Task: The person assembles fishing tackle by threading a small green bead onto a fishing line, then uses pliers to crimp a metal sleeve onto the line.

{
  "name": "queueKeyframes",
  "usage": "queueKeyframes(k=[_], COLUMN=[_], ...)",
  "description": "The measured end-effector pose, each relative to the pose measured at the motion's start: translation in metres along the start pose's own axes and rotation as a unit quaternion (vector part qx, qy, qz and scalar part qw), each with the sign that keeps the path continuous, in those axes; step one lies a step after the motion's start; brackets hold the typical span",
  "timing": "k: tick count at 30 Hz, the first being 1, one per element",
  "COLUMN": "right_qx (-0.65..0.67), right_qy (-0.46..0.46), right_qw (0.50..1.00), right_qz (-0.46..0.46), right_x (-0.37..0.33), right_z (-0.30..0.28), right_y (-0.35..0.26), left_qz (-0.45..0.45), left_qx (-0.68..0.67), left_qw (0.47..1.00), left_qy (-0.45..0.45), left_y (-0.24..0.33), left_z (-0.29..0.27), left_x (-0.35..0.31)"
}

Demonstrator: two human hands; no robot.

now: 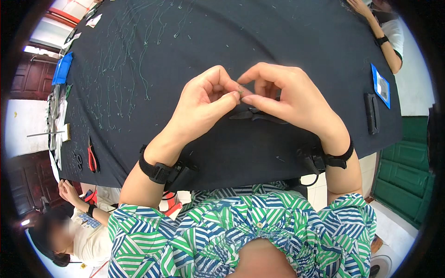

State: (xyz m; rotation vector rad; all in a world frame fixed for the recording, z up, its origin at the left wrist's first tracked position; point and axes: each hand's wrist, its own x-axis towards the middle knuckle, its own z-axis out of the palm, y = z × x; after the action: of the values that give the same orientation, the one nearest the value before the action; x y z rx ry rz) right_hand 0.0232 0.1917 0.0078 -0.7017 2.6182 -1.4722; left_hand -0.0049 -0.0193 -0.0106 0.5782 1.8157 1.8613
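My left hand point(204, 99) is closed, its thumb and forefinger pinching a tiny bit of thin green line point(240, 91). Its exact form is too small to tell. Close against those fingertips is my right hand point(289, 95), its fingers curled in and its thumb tip beside the same spot. Whatever it grips is too fine to make out. Just below the fingers, dark-handled pliers point(252, 115) lie on the black cloth point(241, 157), partly covered by my right hand.
Several thin green lines point(139, 60) with small ends spread over the far left cloth. Red-handled pliers point(92, 157) and black scissors point(79, 162) lie at left. A blue packet point(381, 85) and black case point(372, 113) are at right. Co-workers' hands show at lower left point(69, 191) and upper right point(360, 7).
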Motion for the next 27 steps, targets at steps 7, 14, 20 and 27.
queueKeyframes(k=[7,14,20,27], right_qx=[-0.091,-0.070,-0.093,-0.084], right_qy=[0.055,0.073,0.079,0.087], right_qw=[0.993,0.994,0.991,0.991], right_qz=[-0.047,-0.035,-0.054,-0.061], right_x=[0.0023,0.0007,0.0012,0.0020], right_z=[-0.0042,-0.0016,-0.0023,-0.0034], right_y=[-0.0065,-0.0032,-0.0022,-0.0020], left_qz=[-0.014,-0.002,-0.007,-0.001], left_qx=[0.024,0.009,0.031,0.028], left_qw=[1.000,1.000,0.999,1.000], left_qy=[-0.002,-0.001,0.011,0.005], left_y=[0.0018,0.0021,0.0036,0.0036], left_z=[-0.0007,0.0020,0.0023,-0.0010], left_x=[-0.0012,-0.0009,0.0002,0.0026])
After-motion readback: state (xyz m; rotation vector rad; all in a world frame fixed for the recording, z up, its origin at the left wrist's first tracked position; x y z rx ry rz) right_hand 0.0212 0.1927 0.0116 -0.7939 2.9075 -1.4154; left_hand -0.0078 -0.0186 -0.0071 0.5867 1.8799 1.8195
